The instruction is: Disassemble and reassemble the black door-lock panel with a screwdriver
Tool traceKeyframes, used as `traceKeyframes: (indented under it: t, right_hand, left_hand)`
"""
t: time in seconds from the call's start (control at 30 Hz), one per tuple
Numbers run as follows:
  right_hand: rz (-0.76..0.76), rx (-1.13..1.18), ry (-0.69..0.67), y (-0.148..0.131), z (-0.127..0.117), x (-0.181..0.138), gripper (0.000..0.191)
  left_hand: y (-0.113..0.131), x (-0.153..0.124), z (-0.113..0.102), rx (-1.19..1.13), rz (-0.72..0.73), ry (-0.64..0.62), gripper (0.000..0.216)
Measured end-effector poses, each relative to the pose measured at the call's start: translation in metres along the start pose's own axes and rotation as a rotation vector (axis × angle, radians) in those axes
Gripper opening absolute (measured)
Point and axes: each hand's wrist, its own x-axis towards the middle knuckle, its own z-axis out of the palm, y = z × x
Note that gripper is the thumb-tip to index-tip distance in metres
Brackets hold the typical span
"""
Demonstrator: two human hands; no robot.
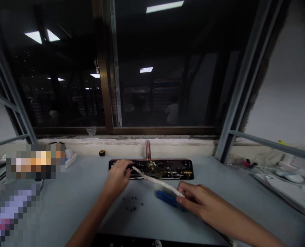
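A long black housing lies across the desk with its inner side up, showing wires and brass-coloured parts. My left hand is over its left end, fingers curled down; what they grip there is hidden. From beside those fingertips a white cable runs down to my right hand, which pinches it between thumb and fingers. Just under the right hand is a blue tool handle, partly covered; whether the hand touches it I cannot tell. Several small dark screws are scattered on the desk between my arms.
Behind the housing stands a copper-coloured tube. A black-and-gold knob sits at the desk's back edge, and a clear cup on the sill. White parts and cables crowd the right side. A black piece lies at the front edge.
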Motion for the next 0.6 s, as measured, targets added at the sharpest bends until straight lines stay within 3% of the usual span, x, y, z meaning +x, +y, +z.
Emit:
traceKeyframes:
  t: [0.07,0.17,0.23,0.3,0.47,0.6]
  right_hand:
    - [-0.011,0.058,-0.033,-0.001,0.007,-0.001,0.018]
    - [0.141,0.377,-0.152,-0.004,0.022,0.003,0.008]
    - [0.272,0.621,-0.234,-0.011,0.031,0.010,0.022]
    - [0.307,0.745,-0.270,-0.023,0.037,0.022,0.028]
    - [0.317,0.626,-0.226,-0.055,0.052,0.079,0.008]
    - [0.366,0.497,-0.216,-0.068,0.068,0.134,0.012]
  left_hand:
    - [-0.022,0.008,-0.003,0.066,-0.044,0.000,0.028]
    - [-0.048,0.018,-0.009,0.097,-0.037,-0.113,0.027]
    - [-0.056,0.021,-0.009,0.103,-0.029,-0.205,0.025]
    - [-0.058,0.022,-0.004,0.111,-0.029,-0.250,0.023]
    - [-0.055,0.022,0.011,0.147,-0.050,-0.208,0.017]
    - [-0.055,0.018,0.017,0.179,-0.053,-0.154,0.016]
